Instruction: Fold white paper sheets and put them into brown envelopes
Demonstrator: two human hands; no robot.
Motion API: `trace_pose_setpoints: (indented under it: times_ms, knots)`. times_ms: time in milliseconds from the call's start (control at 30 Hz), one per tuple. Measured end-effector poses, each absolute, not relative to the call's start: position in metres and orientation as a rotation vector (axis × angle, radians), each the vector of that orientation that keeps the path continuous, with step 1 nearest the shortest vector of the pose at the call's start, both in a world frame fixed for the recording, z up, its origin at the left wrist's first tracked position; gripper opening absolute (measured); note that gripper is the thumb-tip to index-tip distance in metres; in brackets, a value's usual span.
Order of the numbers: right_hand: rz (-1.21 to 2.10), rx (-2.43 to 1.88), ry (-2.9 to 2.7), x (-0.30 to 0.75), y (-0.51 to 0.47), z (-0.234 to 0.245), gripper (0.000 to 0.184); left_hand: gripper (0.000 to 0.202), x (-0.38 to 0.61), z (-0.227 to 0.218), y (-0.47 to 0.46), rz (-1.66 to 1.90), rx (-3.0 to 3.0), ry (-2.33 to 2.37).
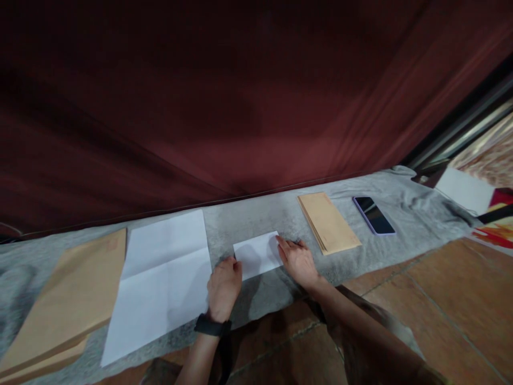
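Observation:
A small folded sheet of white paper [256, 255] lies on the grey cloth between my hands. My left hand [225, 283], with a dark band on the wrist, has its fingers curled at the paper's left edge, thumb on top. At the right edge, the thumb and fingers of my right hand [297, 262] close on the paper. To the left are larger white sheets [160, 278], flat and marked with fold creases. A stack of small brown envelopes [331, 222] rests to the right of my right hand.
Large brown envelopes [76, 294] are piled at the far left. A phone [374, 215] with a purple edge lies right of the small envelopes. Behind the grey cloth [248, 214] hangs a dark red curtain [256, 117]. Brown floor tiles [449, 305] lie below the front edge.

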State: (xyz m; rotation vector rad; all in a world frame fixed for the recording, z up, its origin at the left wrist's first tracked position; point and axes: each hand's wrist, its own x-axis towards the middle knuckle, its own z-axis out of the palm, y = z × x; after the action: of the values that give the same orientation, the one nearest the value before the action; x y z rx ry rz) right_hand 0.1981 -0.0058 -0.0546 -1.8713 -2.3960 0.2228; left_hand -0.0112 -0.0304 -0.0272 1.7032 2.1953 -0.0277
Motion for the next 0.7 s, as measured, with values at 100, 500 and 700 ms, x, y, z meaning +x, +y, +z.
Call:
trace_pose_setpoints:
  times_ms: [100, 500, 700]
  knots:
    - [0.217, -1.871, -2.408, 0.1981, -0.0053, -0.0559, 0.044, 0.030, -0.0149, -0.0284, -0.0271, -0.009, 1.641, 2.146]
    - [0.179, -1.874, -2.481, 0.1983, -0.0066, -0.0573, 0.046, 0.030, -0.0175, -0.0275, -0.0238, 0.009, 1.568, 2.109]
    - [0.143, -1.892, -2.504, 0.1965, -0.0075, -0.0568, 0.047, 0.030, -0.0135, -0.0225, -0.0256, -0.021, 1.572, 2.129]
